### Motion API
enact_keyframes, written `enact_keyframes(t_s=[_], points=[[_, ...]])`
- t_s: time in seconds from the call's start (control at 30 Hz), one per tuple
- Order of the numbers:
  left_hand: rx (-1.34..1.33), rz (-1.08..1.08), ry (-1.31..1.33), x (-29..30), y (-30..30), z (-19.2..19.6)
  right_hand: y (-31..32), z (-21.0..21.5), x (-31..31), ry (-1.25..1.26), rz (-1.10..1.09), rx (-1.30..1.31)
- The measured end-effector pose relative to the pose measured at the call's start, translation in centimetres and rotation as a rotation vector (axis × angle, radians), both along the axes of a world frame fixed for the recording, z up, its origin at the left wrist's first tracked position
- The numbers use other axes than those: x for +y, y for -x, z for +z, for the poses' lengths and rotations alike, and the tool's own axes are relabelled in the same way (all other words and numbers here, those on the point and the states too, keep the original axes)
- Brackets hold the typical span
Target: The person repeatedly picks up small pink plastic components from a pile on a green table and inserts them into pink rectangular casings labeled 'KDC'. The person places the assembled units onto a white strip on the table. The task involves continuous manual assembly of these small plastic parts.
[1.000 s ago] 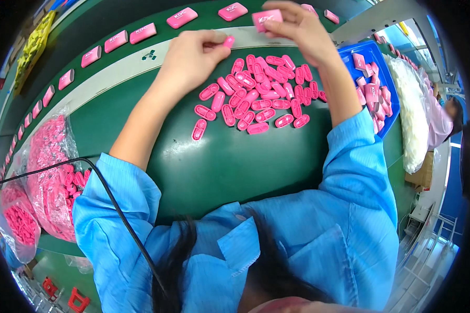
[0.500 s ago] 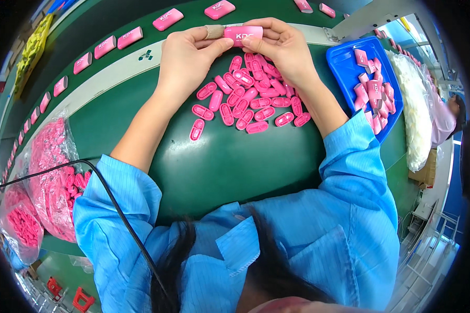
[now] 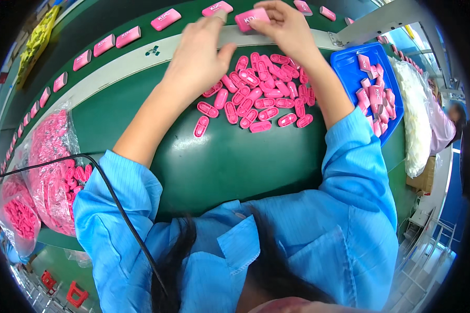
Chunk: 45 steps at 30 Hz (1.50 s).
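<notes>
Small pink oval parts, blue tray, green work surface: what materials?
Small pink oval parts: likely moulded plastic, glossy, uniform shapes with highlights. Shallow blue tray: probably rigid plastic, smooth with a raised rim. Dark green work surface: looks like a rubbery or vinyl mat, with soft sheen; uncertain.

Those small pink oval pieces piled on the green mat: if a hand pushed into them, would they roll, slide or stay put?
The pink oval pieces look flat and lie on their faces, so they would probably slide rather than roll. They seem small, hard plastic, likely light and stiff. The green mat looks smooth and shiny, so a push would probably scatter them.
</notes>
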<state>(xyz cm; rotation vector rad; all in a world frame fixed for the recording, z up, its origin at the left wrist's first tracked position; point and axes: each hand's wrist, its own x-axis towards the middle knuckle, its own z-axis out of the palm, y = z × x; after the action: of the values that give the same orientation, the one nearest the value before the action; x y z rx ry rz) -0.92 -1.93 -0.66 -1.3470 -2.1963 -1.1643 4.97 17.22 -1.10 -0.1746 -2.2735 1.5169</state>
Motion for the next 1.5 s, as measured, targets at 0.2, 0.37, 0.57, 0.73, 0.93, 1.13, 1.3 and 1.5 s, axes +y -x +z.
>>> enact_keyframes(t_s=[0.2, 0.37, 0.57, 0.73, 0.93, 1.13, 1.3, 1.5], points=[[-0.138, -0.042, 0.411, -4.8, -3.1, 2.6, 4.4, -1.0, 5.6, -0.354, -0.206, -0.109], [-0.038, 0.027, 0.281, -6.3, -6.1, -0.1, 4.7, -0.7, 8.2, -0.676, -0.446, -0.007], [-0.001, -0.022, 0.164, -1.8, -2.7, -1.5, 3.2, -0.2, 10.1, -1.000, -0.483, -0.245], [-0.041, -0.054, 0.385, 0.3, -0.7, 0.7, 2.6, 0.9, 9.5, -0.907, -0.403, -0.359], [-0.723, -0.223, 0.088, 1.4, 1.3, 0.8, -0.8, 2.3, 3.3, 0.249, 0.032, -0.065], [-1.161, -0.373, -0.230, 1.0, 1.6, -0.3, -1.9, 0.0, -0.3, 0.444, 0.138, -0.130], [-1.113, -0.286, -0.319, 1.6, 1.2, -0.3, -2.2, -0.3, -0.9, 0.444, 0.117, -0.168], [-1.152, -0.337, -0.398, 2.3, 0.9, -1.4, -2.4, 0.1, -1.2, 0.482, 0.115, -0.108]])
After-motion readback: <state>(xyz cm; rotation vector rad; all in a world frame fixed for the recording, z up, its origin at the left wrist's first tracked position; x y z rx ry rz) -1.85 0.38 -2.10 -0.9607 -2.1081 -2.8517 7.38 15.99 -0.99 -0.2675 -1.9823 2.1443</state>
